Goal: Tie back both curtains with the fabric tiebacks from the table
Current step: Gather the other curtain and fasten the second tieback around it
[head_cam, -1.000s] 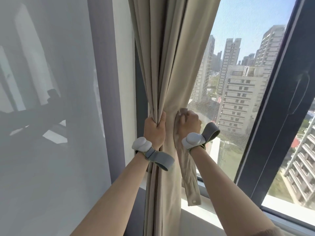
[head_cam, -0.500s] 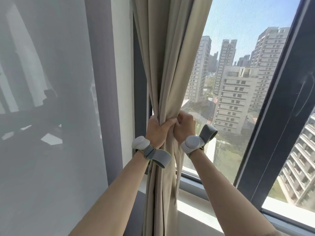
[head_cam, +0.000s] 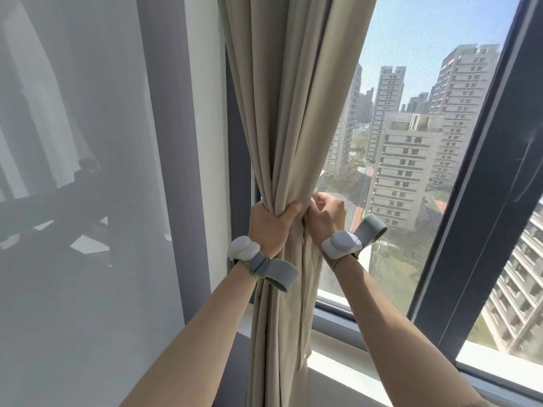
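Note:
A beige curtain hangs gathered into a bunch at the left side of the window. My left hand squeezes the bunch from the left at its narrowest point. My right hand is closed at the bunch's right side, holding a beige fabric tieback. The tieback's loose ends hang down in front of the curtain to just above the sill. How far the tieback goes round the back of the bunch is hidden. Both wrists carry grey straps with white pods.
A grey wall and a pale pillar stand left of the curtain. The window's dark frame runs diagonally at the right. A white sill lies below. Tall buildings show through the glass.
My hands have come together at the curtain's narrowest point, and the bunch is squeezed tighter. The tieback's hanging part has shifted left, against the curtain. The view has tilted slightly.

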Motion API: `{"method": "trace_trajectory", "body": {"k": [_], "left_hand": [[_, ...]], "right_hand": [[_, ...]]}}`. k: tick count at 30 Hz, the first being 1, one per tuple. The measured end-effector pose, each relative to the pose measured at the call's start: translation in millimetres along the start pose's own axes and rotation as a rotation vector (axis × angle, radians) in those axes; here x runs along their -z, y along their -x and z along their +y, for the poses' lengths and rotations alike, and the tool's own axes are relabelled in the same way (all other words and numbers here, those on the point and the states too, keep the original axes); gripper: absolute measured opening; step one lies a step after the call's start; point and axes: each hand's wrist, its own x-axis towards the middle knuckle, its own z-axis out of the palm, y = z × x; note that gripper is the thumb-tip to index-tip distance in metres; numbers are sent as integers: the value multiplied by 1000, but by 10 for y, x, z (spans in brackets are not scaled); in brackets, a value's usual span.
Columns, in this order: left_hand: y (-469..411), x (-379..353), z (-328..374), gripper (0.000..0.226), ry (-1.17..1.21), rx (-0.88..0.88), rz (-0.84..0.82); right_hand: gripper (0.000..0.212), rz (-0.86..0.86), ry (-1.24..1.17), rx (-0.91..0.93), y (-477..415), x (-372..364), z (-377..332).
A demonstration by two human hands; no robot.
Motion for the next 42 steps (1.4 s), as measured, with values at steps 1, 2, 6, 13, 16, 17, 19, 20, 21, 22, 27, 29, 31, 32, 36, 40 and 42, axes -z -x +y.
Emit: {"method": "trace_trajectory", "body": {"k": [1,2,6,13,16,17,19,20,21,22,27,29,31,32,36,40,42], "left_hand": [[-12,15,-12,19,0,-4,9],[-22,29,-20,16,3,-11,13],[-36,81,-32,11,38,-13,20],[-28,149,-33,17,67,21,-28],[-10,161,-22,14,90,23,-60],[-6,166,-17,21,89,24,-62],[-6,176,-15,31,71,27,-65],[-8,181,-19,33,64,35,-67],[-8,185,-16,34,59,40,-72],[-7,187,-13,37,57,43,-81],[-15,222,-29,58,36,105,-125],[0,230,-32,62,-5,117,-123],[15,229,-30,52,-24,99,-100],[22,224,-22,42,-17,84,-91],[31,188,-5,24,-17,42,-60],[15,143,-23,20,-53,56,-30],[4,136,-38,19,-47,62,-29]], "right_hand": [[29,30,35,-5,-23,14,6],[33,63,83,-11,-51,36,11],[24,133,302,-57,-131,113,19],[27,216,193,-113,-95,172,4],[27,202,223,-90,-51,160,37],[27,199,230,-77,-45,154,41],[21,179,239,-43,-24,129,28],[14,162,248,-21,-6,114,18],[8,146,257,-7,-1,94,-4],[9,134,269,-5,0,68,-36],[20,101,406,27,9,-6,-79],[15,94,362,22,24,11,-48],[14,95,351,-13,16,48,-28],[17,96,339,-31,4,59,-30],[33,159,286,-103,-12,102,-81],[32,238,310,-119,-46,150,-33],[29,292,303,-64,-66,191,19]]}}
